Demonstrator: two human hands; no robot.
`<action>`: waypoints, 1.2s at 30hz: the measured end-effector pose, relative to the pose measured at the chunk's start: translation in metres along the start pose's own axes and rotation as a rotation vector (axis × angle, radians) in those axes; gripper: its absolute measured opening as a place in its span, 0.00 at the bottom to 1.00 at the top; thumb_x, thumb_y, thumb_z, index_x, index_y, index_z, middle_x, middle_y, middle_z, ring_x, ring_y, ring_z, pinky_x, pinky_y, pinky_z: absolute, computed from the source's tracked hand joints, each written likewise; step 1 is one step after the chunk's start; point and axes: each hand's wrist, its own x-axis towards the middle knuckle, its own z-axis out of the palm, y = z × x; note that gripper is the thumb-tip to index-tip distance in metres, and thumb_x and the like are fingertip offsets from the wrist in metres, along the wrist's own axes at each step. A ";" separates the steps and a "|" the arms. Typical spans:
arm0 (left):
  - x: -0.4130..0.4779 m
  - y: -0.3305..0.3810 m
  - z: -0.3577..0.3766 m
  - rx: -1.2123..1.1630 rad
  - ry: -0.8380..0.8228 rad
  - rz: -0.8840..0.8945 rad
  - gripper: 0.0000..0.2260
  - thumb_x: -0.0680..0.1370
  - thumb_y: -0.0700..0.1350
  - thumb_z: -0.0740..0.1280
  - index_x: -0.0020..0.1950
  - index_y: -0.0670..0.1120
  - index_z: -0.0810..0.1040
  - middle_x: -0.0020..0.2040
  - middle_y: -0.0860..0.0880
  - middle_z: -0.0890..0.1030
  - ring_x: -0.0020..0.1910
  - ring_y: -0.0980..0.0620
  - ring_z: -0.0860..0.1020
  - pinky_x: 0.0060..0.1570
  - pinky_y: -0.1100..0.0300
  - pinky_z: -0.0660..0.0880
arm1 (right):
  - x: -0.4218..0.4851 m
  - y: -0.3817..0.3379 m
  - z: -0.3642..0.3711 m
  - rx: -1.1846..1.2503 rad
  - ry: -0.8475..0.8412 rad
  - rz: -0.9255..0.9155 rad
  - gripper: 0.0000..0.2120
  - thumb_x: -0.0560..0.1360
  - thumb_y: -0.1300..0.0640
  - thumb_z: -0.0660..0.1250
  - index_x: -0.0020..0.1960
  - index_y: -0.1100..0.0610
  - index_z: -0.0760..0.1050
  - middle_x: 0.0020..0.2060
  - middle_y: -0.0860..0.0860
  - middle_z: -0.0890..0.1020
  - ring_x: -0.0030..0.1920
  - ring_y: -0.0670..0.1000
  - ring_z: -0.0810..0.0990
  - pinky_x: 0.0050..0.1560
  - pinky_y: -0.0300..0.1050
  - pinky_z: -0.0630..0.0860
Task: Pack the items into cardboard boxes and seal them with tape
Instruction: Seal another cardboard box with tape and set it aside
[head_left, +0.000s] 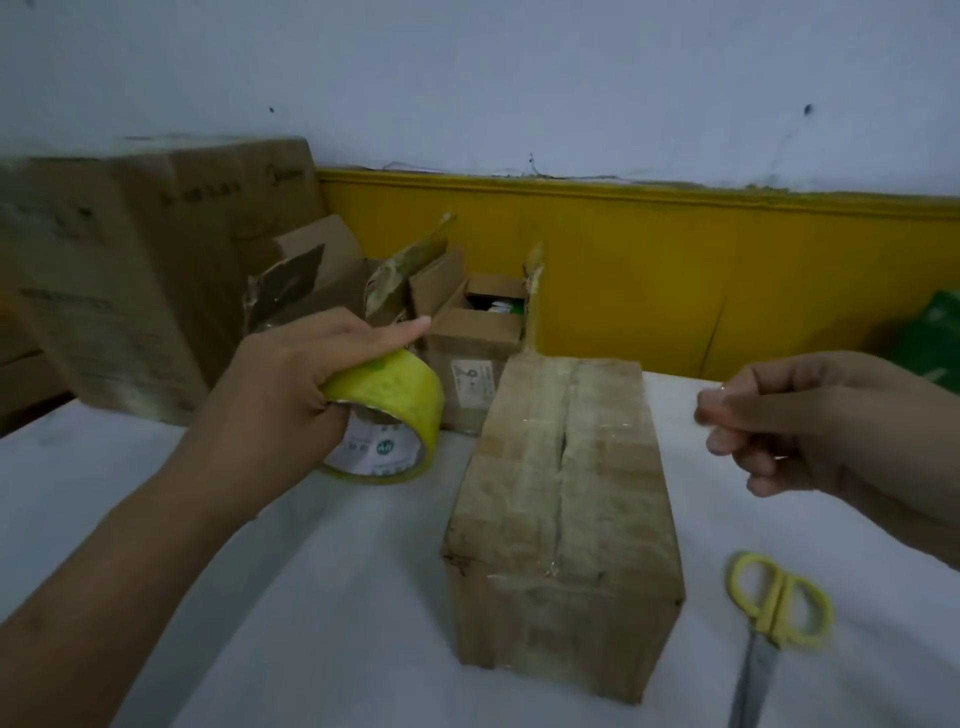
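Gripping the yellow tape roll (387, 415) in the left hand (291, 384), with the right hand's (789, 421) fingers (719, 410) pinched narrow on something unseen, likely the tape's end, the job is a taut pull over the glossy, already-taped brown box (563, 519) at bench (337, 597) centre, scissors (774, 623) at four o'clock.

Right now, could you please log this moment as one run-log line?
left hand: holds tape roll | right hand: loosely curled, nothing visible in it | closed box: taped, on table | scissors: on table, untouched
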 end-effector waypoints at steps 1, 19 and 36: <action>-0.005 -0.001 0.001 -0.040 -0.013 -0.007 0.34 0.67 0.30 0.56 0.70 0.52 0.73 0.52 0.51 0.79 0.51 0.52 0.78 0.54 0.67 0.74 | -0.001 0.002 -0.001 0.005 -0.027 0.030 0.10 0.55 0.51 0.74 0.32 0.57 0.84 0.30 0.56 0.82 0.23 0.46 0.75 0.24 0.38 0.75; -0.034 0.017 0.043 -0.140 -0.284 0.082 0.29 0.67 0.33 0.60 0.68 0.44 0.78 0.47 0.52 0.78 0.45 0.58 0.75 0.41 0.75 0.67 | -0.028 0.061 0.042 -0.260 0.162 0.155 0.18 0.68 0.43 0.64 0.45 0.57 0.78 0.35 0.52 0.84 0.31 0.50 0.83 0.36 0.43 0.81; 0.067 0.136 0.067 0.177 -0.238 0.182 0.19 0.75 0.41 0.64 0.66 0.51 0.78 0.52 0.50 0.79 0.51 0.49 0.77 0.40 0.54 0.74 | -0.027 0.022 0.004 -0.667 0.156 0.159 0.48 0.65 0.18 0.49 0.79 0.39 0.46 0.80 0.52 0.48 0.78 0.59 0.52 0.75 0.61 0.57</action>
